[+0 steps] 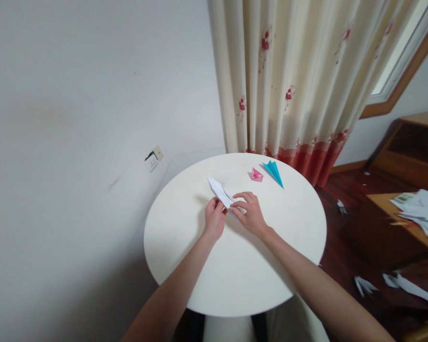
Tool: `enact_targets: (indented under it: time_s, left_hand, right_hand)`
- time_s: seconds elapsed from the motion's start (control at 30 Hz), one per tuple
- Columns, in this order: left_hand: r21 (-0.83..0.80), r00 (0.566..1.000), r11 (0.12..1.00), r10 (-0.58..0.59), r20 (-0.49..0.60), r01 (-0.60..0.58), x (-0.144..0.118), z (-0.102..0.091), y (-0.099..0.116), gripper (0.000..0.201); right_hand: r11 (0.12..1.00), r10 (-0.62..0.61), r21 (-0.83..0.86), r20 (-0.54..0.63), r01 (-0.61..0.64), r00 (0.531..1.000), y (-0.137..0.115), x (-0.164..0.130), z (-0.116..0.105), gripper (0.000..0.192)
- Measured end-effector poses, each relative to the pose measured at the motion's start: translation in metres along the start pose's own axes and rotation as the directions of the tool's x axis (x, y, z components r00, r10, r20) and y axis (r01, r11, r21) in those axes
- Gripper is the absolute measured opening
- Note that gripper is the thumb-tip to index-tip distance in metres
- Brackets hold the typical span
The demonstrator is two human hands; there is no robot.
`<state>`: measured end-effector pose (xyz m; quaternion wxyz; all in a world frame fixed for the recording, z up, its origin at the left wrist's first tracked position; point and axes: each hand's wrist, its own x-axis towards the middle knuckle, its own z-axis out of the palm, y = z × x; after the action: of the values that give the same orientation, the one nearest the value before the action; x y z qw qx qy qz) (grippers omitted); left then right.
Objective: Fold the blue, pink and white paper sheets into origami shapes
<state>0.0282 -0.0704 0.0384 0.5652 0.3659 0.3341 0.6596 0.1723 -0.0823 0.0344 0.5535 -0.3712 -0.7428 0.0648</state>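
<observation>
Fingers of both hands press white folded paper

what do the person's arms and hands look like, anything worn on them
Both arms are bare from as far up as the picture shows down to the fingers: no sleeves, gloves, watch or bracelet in view. The left hand and right hand show no rings that I can make out, though they are small in the frame.

Near end of white folded paper hidden under left hand and right hand; folds there unreadable. Pink paper shape too small, perhaps boat. Surface near edge hidden behind forearms.
</observation>
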Motion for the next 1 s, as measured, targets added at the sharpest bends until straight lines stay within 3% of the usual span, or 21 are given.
enact_targets:
  time_s: [0.1,0.17,0.3,0.4,0.47,0.7,0.83,1.0]
  left_hand:
    - [-0.026,0.999,0.999,-0.046,0.003,0.046,0.0,0.0,0.0,0.035]
    - [-0.026,0.997,0.996,-0.08,0.022,0.08,0.0,0.0,-0.001,0.036]
    - [0.011,0.99,0.994,-0.108,0.087,0.107,-0.003,0.0,-0.006,0.037]
    - [0.047,0.983,0.993,-0.113,0.143,0.107,-0.006,0.0,-0.008,0.033]
    - [0.061,0.979,0.994,-0.105,0.177,0.096,-0.007,0.001,-0.009,0.032]
    - [0.087,0.983,0.994,-0.08,0.166,0.066,-0.008,0.005,-0.006,0.035]
    - [0.059,0.987,0.996,-0.071,0.148,0.063,-0.008,0.005,-0.007,0.035]
    - [0.148,0.99,0.989,0.008,0.142,-0.029,-0.007,0.002,-0.012,0.032]
  right_hand:
    - [0.989,0.069,0.132,-0.007,-0.068,0.998,-0.001,0.0,0.003,0.007]
    - [0.953,0.184,0.25,-0.029,-0.171,0.983,-0.002,0.002,0.004,0.01]
    - [0.786,0.5,0.418,0.003,-0.456,0.866,-0.002,0.006,0.008,0.014]
    - [0.659,0.604,0.529,0.053,-0.535,0.796,-0.002,0.008,0.01,0.018]
    - [0.647,0.597,0.56,0.051,-0.518,0.801,-0.003,0.008,0.01,0.026]
    - [0.856,0.407,0.394,-0.119,-0.333,0.906,-0.013,0.006,0.006,0.007]
    - [0.919,0.257,0.341,-0.137,-0.199,0.957,-0.017,0.006,0.002,0.018]
    - [0.926,0.264,0.307,-0.108,-0.221,0.958,-0.02,0.006,0.002,0.013]
